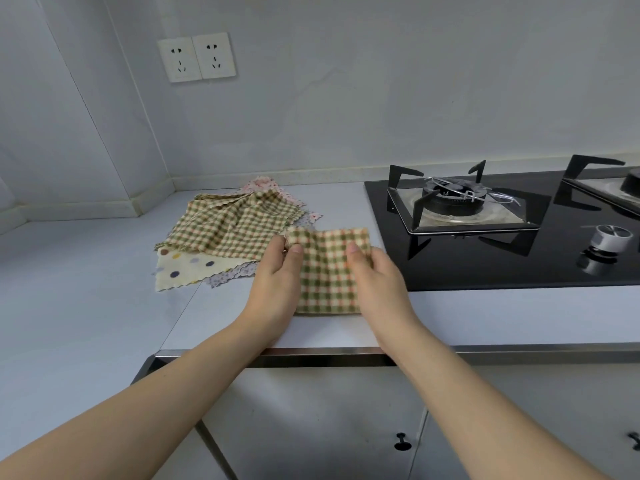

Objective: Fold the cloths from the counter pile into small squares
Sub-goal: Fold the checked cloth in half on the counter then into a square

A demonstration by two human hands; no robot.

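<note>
Fingers of the left hand (277, 271) curl over the left edge of the checked cloth (329, 271), thumb on top, pinching its far corner; those of the right hand (377, 278) grasp the right edge likewise, thumb pressed on the fabric. We see the cloth folded, lying on the counter (104, 289) near its front edge, between pile (228, 230) and hob (502, 237); its side edges are hidden under the hands, so we cannot count the layers. The pile overlaps itself; the lower cloths show only corners. The second burner (620, 188) is cut off at right.
</note>
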